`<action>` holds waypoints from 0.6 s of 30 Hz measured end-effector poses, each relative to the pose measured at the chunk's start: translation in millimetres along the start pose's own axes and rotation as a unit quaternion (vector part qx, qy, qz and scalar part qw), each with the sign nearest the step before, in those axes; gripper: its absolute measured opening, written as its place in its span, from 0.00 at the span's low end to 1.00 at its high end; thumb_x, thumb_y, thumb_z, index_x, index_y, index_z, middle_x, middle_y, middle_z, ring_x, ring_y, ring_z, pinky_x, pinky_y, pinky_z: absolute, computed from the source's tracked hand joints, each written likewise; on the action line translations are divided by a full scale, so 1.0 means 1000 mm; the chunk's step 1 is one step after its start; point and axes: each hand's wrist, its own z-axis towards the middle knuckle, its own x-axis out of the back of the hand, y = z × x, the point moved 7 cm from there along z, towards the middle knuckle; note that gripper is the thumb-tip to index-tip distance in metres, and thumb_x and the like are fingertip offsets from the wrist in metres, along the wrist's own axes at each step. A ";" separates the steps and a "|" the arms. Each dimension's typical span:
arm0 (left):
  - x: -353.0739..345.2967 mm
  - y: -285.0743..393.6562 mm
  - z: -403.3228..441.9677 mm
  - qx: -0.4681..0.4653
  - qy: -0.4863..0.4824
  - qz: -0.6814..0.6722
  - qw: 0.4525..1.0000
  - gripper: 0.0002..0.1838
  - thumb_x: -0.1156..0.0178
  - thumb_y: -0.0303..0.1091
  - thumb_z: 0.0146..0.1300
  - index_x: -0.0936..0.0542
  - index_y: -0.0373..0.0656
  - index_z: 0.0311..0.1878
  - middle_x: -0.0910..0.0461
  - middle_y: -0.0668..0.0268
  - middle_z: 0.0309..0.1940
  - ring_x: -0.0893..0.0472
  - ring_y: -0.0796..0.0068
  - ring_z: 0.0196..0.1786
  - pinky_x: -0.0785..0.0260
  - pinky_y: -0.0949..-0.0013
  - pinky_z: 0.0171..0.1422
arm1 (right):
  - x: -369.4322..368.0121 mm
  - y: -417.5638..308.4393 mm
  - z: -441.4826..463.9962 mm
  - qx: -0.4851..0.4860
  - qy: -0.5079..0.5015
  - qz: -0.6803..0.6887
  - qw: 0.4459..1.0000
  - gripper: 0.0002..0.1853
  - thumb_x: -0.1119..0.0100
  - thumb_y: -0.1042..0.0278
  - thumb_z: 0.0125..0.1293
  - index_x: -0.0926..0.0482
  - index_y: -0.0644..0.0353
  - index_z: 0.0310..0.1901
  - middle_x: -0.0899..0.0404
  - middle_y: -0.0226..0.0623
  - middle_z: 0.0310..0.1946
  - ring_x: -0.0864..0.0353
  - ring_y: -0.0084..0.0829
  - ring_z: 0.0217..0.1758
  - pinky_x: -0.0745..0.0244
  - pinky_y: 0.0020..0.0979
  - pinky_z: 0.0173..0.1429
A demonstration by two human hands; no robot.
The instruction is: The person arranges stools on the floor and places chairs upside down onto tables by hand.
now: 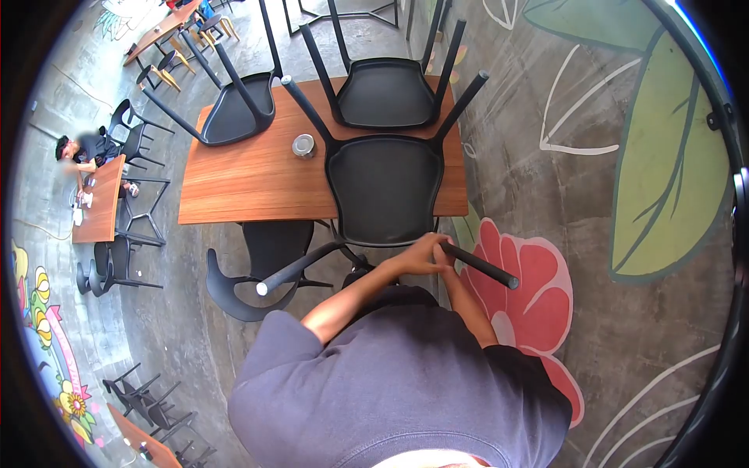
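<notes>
My left hand (pixel 420 256) reaches across to the right, its bent fingers against my right hand (pixel 443 254). Both meet beside the root of a leg of a black chair (pixel 382 187). That chair lies upside down, its seat on the wooden table (pixel 257 175) and its legs sticking out, two of them towards me. Whether either hand grips the leg cannot be made out. The fingers of my right hand are mostly hidden by the left. Just beyond stands a second upturned black chair (pixel 386 93) on the same table.
Another upturned chair (pixel 238 109) and a small round tin (pixel 303 145) are on the table's left half. Under its near edge stands an upright black chair (pixel 273 249). A painted wall (pixel 507 179) runs along the right. A person (pixel 97 148) sits at a table far left.
</notes>
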 end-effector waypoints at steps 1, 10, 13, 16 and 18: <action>0.012 -0.024 -0.032 0.126 -0.015 0.007 0.992 0.44 0.29 0.54 0.54 0.31 0.32 0.65 0.29 0.49 0.61 0.27 0.55 0.62 0.35 0.58 0.65 | -0.001 -0.001 0.000 0.000 -0.003 0.001 1.000 0.19 0.30 0.52 0.60 0.23 0.60 0.39 0.20 0.33 0.33 0.20 0.29 0.36 0.24 0.34 0.47; 0.149 -0.097 -0.237 0.468 0.409 -0.092 0.778 0.26 0.32 0.50 0.60 0.18 0.37 0.51 0.16 0.61 0.44 0.19 0.74 0.48 0.28 0.70 0.52 | 0.002 -0.013 0.001 -0.034 0.048 -0.107 0.993 0.19 0.29 0.52 0.60 0.21 0.61 0.35 0.20 0.34 0.29 0.21 0.28 0.34 0.26 0.32 0.44; 0.153 -0.110 -0.236 0.420 0.459 -0.093 0.777 0.19 0.33 0.41 0.63 0.18 0.39 0.52 0.16 0.62 0.45 0.19 0.74 0.51 0.29 0.70 0.57 | -0.002 -0.021 0.004 -0.035 0.064 -0.098 0.993 0.18 0.29 0.54 0.60 0.21 0.61 0.35 0.19 0.34 0.29 0.21 0.29 0.35 0.26 0.32 0.45; 0.149 -0.124 -0.233 0.428 0.434 -0.121 0.783 0.16 0.35 0.38 0.64 0.18 0.41 0.52 0.16 0.63 0.46 0.19 0.74 0.51 0.29 0.69 0.58 | 0.004 -0.019 0.011 -0.027 0.071 -0.086 0.993 0.17 0.30 0.54 0.60 0.21 0.61 0.34 0.19 0.35 0.30 0.21 0.29 0.35 0.26 0.33 0.44; 0.147 -0.130 -0.231 0.429 0.435 -0.124 0.782 0.14 0.35 0.40 0.64 0.17 0.49 0.51 0.20 0.77 0.38 0.27 0.86 0.32 0.34 0.78 0.37 | 0.003 -0.018 0.015 -0.042 0.072 -0.089 0.993 0.17 0.30 0.53 0.61 0.22 0.60 0.33 0.20 0.35 0.29 0.21 0.29 0.35 0.26 0.33 0.45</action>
